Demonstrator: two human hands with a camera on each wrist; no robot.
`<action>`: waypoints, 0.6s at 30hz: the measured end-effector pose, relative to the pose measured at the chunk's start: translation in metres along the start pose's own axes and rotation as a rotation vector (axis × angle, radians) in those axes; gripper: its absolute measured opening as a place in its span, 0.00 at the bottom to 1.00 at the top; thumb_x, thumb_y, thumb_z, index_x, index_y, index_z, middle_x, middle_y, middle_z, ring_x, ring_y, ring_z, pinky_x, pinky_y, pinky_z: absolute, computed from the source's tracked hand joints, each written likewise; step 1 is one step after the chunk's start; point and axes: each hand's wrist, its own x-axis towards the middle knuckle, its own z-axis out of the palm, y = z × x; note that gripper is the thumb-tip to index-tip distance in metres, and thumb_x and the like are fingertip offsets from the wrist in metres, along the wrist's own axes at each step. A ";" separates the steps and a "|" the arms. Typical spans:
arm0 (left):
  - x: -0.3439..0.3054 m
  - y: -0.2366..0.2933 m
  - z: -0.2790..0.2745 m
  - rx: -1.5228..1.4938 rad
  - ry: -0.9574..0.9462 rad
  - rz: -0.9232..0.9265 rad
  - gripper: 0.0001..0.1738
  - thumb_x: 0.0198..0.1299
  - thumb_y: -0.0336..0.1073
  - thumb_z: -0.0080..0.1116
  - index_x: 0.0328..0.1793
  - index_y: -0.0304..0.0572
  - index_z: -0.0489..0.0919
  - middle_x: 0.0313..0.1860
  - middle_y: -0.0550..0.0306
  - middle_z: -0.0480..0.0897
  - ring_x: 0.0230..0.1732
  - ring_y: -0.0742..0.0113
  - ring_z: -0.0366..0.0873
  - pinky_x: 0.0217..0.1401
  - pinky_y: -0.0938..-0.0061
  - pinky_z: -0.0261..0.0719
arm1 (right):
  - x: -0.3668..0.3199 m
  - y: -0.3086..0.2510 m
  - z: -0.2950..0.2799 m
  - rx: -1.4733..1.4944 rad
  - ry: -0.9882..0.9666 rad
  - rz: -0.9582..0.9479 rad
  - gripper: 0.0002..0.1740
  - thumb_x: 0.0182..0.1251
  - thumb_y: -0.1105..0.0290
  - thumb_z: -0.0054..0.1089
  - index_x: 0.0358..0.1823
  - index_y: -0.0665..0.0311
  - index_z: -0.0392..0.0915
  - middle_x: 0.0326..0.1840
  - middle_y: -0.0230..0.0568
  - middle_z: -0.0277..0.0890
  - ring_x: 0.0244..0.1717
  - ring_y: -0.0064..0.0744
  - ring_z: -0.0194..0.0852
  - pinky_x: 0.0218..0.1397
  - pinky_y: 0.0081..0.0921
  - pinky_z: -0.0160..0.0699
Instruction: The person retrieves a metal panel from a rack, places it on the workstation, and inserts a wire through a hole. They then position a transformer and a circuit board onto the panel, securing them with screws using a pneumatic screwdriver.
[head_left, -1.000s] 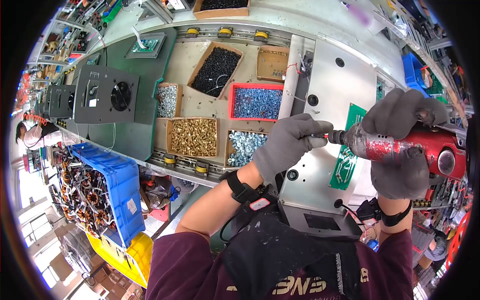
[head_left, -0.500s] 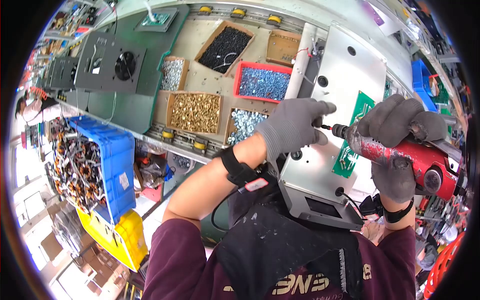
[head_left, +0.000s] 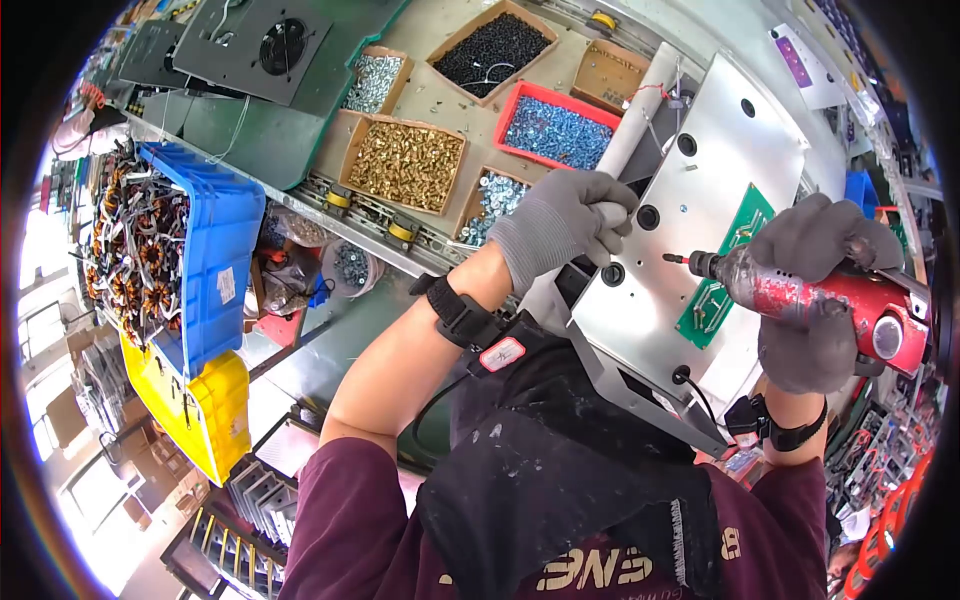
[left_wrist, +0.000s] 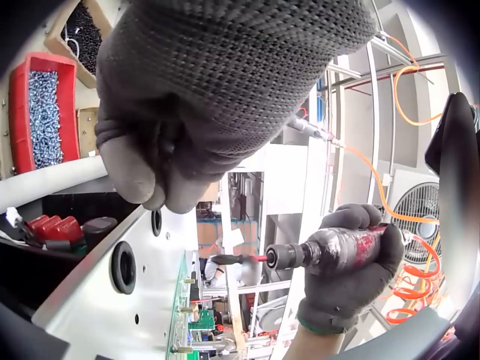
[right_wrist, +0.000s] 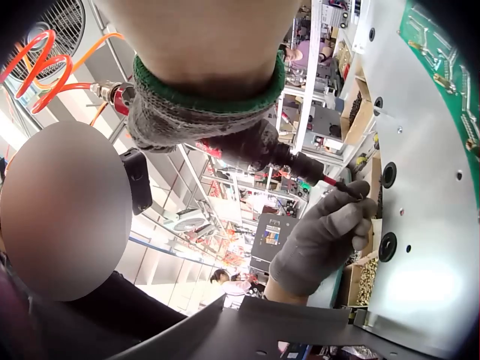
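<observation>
Gloved hands at a tilted metal panel (head_left: pixel 720 170), with a red screwdriver (head_left: pixel 790 295) held over it.
The left hand (head_left: pixel 560 225) is a closed grey-gloved fist at the panel's left edge. We can't see inside the fist, and it covers part of a white tube (head_left: pixel 650 100). The panel's near edge is cut off behind a dark apron (head_left: pixel 560 500). The panel is bare silver sheet with round holes down its left side and a green circuit board (head_left: pixel 725 265) on the right. The right hand (head_left: pixel 810 240) grips the screwdriver, which has a scuffed red body and a dark nose. Its bit points left over the panel, between the holes and the board, and we can't tell if it touches. Screw boxes (head_left: pixel 405 165) crowd the worktop (head_left: pixel 440 100) left of the panel, and open sheet surrounds the bit.
</observation>
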 end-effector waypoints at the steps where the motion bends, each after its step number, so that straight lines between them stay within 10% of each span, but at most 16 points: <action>1: -0.002 0.002 0.003 -0.122 0.038 0.009 0.16 0.66 0.37 0.56 0.50 0.28 0.77 0.32 0.52 0.82 0.26 0.72 0.79 0.25 0.82 0.77 | 0.002 -0.001 -0.001 0.012 0.016 -0.003 0.21 0.58 0.62 0.60 0.54 0.54 0.70 0.30 0.31 0.61 0.33 0.29 0.59 0.32 0.26 0.67; 8: -0.008 0.027 0.010 -0.195 -0.101 -0.184 0.23 0.69 0.50 0.50 0.46 0.32 0.76 0.24 0.53 0.80 0.19 0.73 0.77 0.21 0.82 0.76 | 0.017 -0.006 -0.008 0.071 -0.055 -0.184 0.22 0.57 0.59 0.59 0.53 0.53 0.68 0.30 0.27 0.55 0.31 0.25 0.51 0.36 0.24 0.55; 11: -0.002 0.018 0.015 -0.016 -0.063 -0.124 0.20 0.65 0.46 0.57 0.46 0.31 0.79 0.23 0.56 0.80 0.19 0.76 0.76 0.22 0.83 0.74 | 0.020 -0.007 -0.008 0.067 -0.052 -0.223 0.21 0.58 0.59 0.58 0.52 0.54 0.66 0.29 0.27 0.53 0.31 0.25 0.49 0.35 0.24 0.52; 13: 0.005 0.002 0.016 0.343 0.102 0.329 0.17 0.59 0.39 0.65 0.46 0.32 0.82 0.24 0.59 0.82 0.20 0.81 0.74 0.22 0.83 0.72 | 0.021 -0.008 -0.005 0.040 -0.004 -0.237 0.21 0.58 0.59 0.58 0.52 0.54 0.67 0.30 0.28 0.53 0.31 0.25 0.49 0.36 0.25 0.52; 18: -0.010 0.023 0.030 0.373 0.096 0.121 0.16 0.52 0.33 0.70 0.47 0.38 0.84 0.26 0.61 0.84 0.20 0.84 0.73 0.23 0.83 0.72 | 0.022 -0.002 -0.003 0.106 -0.032 -0.185 0.21 0.58 0.60 0.58 0.53 0.53 0.68 0.32 0.29 0.58 0.33 0.26 0.54 0.37 0.25 0.58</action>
